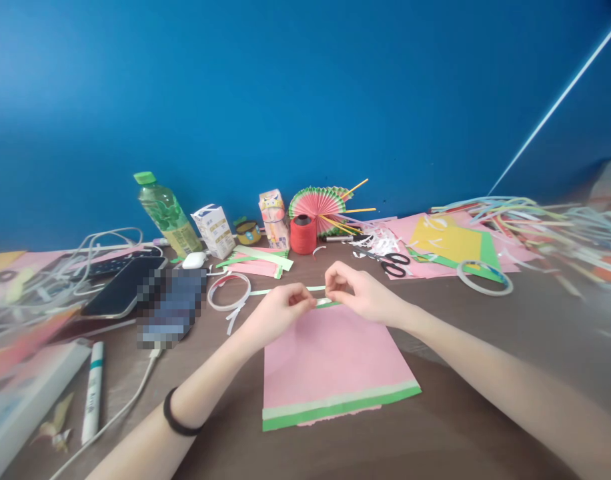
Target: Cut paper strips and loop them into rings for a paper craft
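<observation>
A pink paper sheet [330,360] with a light green and a darker green band along its near edge lies on the brown table [485,347]. My left hand [278,308] and my right hand [358,292] meet at the sheet's far edge. Both pinch a thin green and white paper strip [323,301] there. A black band circles my left wrist.
A roll of clear tape [229,291] lies left of my hands, another [484,277] at the right. Black scissors [394,263], a red thread spool [303,235], a paper fan [318,203], a green bottle [166,213], small cartons, phones, cables, a marker [93,390] and coloured paper crowd the table.
</observation>
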Tool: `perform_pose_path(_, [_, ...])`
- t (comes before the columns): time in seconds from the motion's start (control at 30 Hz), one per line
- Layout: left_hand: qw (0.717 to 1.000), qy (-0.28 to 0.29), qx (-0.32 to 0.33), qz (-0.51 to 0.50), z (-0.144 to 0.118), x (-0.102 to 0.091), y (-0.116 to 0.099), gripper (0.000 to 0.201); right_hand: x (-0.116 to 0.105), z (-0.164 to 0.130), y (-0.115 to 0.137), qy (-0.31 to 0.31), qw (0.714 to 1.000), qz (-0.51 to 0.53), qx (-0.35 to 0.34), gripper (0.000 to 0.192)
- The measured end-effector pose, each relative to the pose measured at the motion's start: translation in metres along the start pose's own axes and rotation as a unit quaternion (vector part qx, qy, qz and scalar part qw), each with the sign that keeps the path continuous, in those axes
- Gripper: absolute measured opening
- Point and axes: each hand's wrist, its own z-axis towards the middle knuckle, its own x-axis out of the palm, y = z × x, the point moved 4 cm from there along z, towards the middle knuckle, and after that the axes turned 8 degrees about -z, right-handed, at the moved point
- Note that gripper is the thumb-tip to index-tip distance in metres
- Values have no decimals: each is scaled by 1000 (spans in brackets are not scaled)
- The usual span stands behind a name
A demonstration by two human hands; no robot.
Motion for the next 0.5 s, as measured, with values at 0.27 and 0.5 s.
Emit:
perform_pose_path(0.27, [999,-16,18,-31,3,-1,0,19,-2,-1,3,-5,1000,-7,-3,9])
perform_pose_path(0.5, [1000,6,11,-25,1,2,0,18,2,-1,2,3,999,37,-8,10])
